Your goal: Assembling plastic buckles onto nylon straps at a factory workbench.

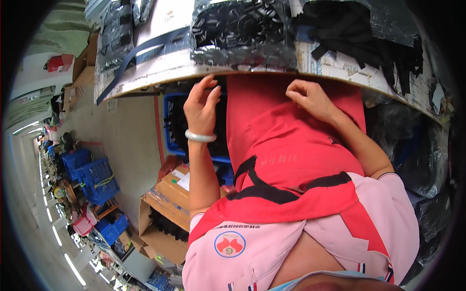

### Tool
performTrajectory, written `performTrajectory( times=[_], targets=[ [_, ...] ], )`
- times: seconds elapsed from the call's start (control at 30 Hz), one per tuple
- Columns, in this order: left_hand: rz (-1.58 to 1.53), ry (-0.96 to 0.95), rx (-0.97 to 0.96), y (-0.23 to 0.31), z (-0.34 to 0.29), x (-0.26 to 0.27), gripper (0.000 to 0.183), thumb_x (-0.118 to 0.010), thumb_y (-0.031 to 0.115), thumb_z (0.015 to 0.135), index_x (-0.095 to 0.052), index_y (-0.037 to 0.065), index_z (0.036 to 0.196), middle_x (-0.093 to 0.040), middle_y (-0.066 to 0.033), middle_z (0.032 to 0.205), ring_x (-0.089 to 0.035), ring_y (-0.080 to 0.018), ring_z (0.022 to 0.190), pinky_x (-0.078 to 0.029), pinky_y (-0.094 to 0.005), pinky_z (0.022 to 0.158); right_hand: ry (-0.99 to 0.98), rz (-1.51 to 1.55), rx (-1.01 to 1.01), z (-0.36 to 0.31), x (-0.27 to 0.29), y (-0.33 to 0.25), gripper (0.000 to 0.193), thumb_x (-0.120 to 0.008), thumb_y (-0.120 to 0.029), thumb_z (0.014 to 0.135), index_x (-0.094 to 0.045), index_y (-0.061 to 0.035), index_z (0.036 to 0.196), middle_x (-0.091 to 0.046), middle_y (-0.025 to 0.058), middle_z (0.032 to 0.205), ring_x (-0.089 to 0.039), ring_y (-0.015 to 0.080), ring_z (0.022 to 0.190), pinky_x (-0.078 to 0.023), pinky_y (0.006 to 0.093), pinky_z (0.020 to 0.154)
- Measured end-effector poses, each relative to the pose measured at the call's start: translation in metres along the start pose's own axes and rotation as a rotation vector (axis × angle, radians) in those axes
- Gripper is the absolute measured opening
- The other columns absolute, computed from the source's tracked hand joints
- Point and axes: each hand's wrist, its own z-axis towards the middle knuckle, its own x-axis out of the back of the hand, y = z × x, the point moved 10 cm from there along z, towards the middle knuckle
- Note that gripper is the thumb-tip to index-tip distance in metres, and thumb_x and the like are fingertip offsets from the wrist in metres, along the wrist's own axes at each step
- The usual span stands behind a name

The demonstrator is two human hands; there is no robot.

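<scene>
My left hand, with a pale bangle at the wrist, is held up by the table's front edge. Its fingers are slightly bent and apart, and nothing shows in them. Over the red apron my right hand is curled closed, with nothing visible in it. Ahead of both, on the table, lies a clear plastic bag full of small black pieces. A dark flat strap hangs over the edge left of it. Black fabric with straps lies to the right.
More plastic-wrapped black goods are at the table's far left. Beneath the table stands a blue crate. An open cardboard box sits by my left elbow, and blue crates stand further left. Dark plastic bags fill the right side.
</scene>
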Motion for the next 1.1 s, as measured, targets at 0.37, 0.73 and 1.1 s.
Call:
performTrajectory(
  times=[0.37,0.73,1.1],
  targets=[
    [0.958,-0.082,-0.34,0.046,0.155,-0.125,0.051,-0.074,0.02,0.073,-0.058,0.02,0.121,-0.053,-0.0134,0.118,-0.06,-0.0344,0.103,-0.052,-0.0402,0.084,-0.044,-0.267,0.192,0.002,-0.003,0.009,0.017,-0.06,-0.016,0.086,-0.064,-0.0003,0.092,-0.066,0.017,0.085,-0.065,0.031,0.078,-0.051,0.0362,0.07],
    [-0.07,0.003,0.085,0.027,0.176,-0.077,0.014,-0.074,0.01,0.081,-0.07,0.01,0.094,-0.061,0.002,0.074,-0.051,-0.0055,0.06,-0.041,-0.0194,0.048,-0.084,-0.235,0.198,0.006,-0.001,0.018,0.017,-0.06,-0.016,0.086,-0.064,-0.0008,0.093,-0.066,0.0178,0.086,-0.064,0.0342,0.081,-0.051,0.0386,0.072],
    [-1.002,-0.365,0.456,0.025,0.061,-0.167,0.012,-0.06,0.01,0.093,-0.057,0.013,0.104,-0.061,-0.0046,0.092,-0.05,-0.0074,0.067,-0.042,-0.0208,0.05,0.216,0.057,0.327,-0.002,0.042,-0.09,0.017,-0.064,-0.006,0.087,-0.061,-0.0039,0.103,-0.063,0.0085,0.084,-0.061,0.0194,0.071,-0.049,0.03,0.066]
  ],
)
